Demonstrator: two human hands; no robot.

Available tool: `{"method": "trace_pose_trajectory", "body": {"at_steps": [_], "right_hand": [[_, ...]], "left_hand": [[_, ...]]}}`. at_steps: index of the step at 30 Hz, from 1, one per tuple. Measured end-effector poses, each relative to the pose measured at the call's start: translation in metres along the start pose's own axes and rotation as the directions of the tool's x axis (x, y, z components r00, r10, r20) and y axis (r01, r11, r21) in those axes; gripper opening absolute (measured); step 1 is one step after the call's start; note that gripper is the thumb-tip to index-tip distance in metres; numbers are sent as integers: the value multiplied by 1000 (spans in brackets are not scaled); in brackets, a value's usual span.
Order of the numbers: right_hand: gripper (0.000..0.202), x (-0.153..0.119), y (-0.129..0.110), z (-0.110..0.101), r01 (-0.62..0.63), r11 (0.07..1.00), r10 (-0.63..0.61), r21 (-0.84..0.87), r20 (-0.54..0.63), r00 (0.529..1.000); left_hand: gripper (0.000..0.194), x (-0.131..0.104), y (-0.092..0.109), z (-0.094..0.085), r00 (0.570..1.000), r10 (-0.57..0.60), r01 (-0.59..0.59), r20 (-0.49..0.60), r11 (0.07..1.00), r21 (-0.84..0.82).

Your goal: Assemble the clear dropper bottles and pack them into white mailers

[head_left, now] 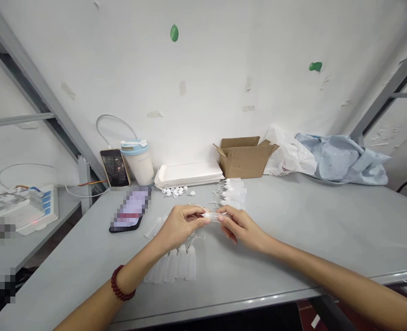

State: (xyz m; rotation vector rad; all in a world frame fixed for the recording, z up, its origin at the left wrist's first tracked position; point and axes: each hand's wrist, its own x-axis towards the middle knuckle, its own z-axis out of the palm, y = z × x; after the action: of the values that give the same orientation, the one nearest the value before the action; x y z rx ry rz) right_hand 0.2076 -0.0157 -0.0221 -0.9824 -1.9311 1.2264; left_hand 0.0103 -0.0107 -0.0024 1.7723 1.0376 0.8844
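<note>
Between my two hands, above the middle of the table, is a small translucent plastic bottle [214, 216] with a white top. My left hand [181, 225] pinches the white top end between thumb and fingers. My right hand [240, 225] is closed on the clear part, its thumb and index finger pressed together. Most of the bottle is hidden by my fingers. Below my left hand lies a row of similar bottles [181, 264]. Beyond my right hand lies a stack of bottles with thin tips [234, 191]. Several small white caps [176, 191] lie in a pile behind my left hand.
Along the wall stand an upright phone [115, 168], a tumbler [139, 163], a flat white box [191, 174], an open cardboard box [245, 161], a white plastic bag [289, 156] and light blue cloth [344, 158]. Another phone [131, 209] lies at left, near a power strip [40, 214].
</note>
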Motion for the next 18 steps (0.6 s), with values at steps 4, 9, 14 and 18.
{"method": "trace_pose_trajectory", "body": {"at_steps": [4,9,14,18], "right_hand": [[32,0,3,2,20,1000,-20,-14,-31,999],[32,-1,4,3,27,998,-31,-56,-68,997],[37,-1,0,1,29,997,-32,-67,-49,998],[43,1,1,0,-58,990,57,128,13,998]], "left_hand": [[29,1,2,-1,996,-47,49,73,999,-16],[35,1,6,1,992,-98,98,78,995,-1],[30,-2,8,1,995,-53,48,80,997,62],[20,-4,6,1,997,45,-51,61,992,112]]}}
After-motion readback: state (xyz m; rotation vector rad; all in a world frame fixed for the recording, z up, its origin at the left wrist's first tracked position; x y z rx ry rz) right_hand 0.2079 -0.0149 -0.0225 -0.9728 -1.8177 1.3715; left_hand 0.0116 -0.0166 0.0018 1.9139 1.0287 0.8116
